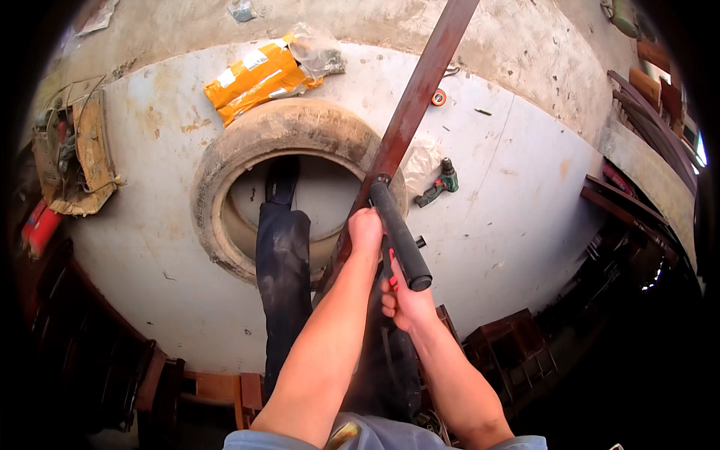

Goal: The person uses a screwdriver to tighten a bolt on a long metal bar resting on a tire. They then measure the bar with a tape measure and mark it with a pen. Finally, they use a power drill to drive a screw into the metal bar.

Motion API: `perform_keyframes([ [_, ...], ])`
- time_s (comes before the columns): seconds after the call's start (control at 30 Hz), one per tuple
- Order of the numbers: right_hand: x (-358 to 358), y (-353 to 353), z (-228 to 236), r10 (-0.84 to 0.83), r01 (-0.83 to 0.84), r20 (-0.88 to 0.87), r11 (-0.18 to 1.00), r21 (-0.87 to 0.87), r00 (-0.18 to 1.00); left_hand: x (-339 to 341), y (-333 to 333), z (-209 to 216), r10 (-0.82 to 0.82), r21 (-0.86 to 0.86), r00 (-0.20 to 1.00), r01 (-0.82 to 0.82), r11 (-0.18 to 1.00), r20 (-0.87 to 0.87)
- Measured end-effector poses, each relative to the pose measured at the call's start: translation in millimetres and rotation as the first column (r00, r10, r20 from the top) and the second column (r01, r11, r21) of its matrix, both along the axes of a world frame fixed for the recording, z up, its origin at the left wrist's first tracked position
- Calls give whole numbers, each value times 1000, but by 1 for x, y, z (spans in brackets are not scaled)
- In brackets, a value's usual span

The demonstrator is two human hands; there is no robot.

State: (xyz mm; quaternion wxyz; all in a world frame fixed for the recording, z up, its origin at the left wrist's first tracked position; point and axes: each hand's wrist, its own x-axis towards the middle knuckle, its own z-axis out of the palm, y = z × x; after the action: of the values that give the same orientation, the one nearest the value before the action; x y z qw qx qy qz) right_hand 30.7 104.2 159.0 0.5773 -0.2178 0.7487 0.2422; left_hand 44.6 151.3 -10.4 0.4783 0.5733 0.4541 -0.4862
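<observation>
My right hand (409, 304) is closed around the lower grip of a black, tube-shaped tool that looks like a nail gun (401, 236); a red part shows by the fingers. The tool's far end meets a long reddish-brown metal beam (420, 90), which slants from the top of the view down toward my legs. My left hand (365, 229) is a fist over the beam, right beside the tool's tube. Its fingertips are hidden, so whether it grips the beam or the tool does not show. Beneath the beam lies a worn tire (214, 169), with my left shoe (282, 180) inside its ring.
Right of the beam lie a green-and-black drill (441, 182), clear plastic (422, 161) and an orange roll (439, 97). An orange package (262, 79) lies beyond the tire. A dusty machine (75, 154) stands at left. Dark brown metal pieces (630, 210) lie at right.
</observation>
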Motion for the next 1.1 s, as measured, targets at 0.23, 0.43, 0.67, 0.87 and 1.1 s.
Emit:
perform_keyframes([
  [0.23, -20, 11, -17, 651, -579, -7, 669, -466, 759, 1, -6, -2, 183, 6, 981, -183, 983, -64],
  [0.43, -21, 13, -14, -813, 786, 121, 581, 209, 569, -15, -4, -15, 357, -95, 930, -364, 926, -85],
  [0.67, 4, -3, -2, 708, -697, -42, 681, -224, 705, 7, -7, -5, 260, -42, 964, -262, 964, -52],
  [0.87, -3, 14, -20, 59, -60, -13, 991, -118, 998, -5, -2, -9, 317, -65, 929, -335, 940, -190],
  [1.1, -5, -5, -17, -489, 489, -5, 872, 14, 872, -9, -9, -14, 436, -67, 887, -449, 891, -149],
])
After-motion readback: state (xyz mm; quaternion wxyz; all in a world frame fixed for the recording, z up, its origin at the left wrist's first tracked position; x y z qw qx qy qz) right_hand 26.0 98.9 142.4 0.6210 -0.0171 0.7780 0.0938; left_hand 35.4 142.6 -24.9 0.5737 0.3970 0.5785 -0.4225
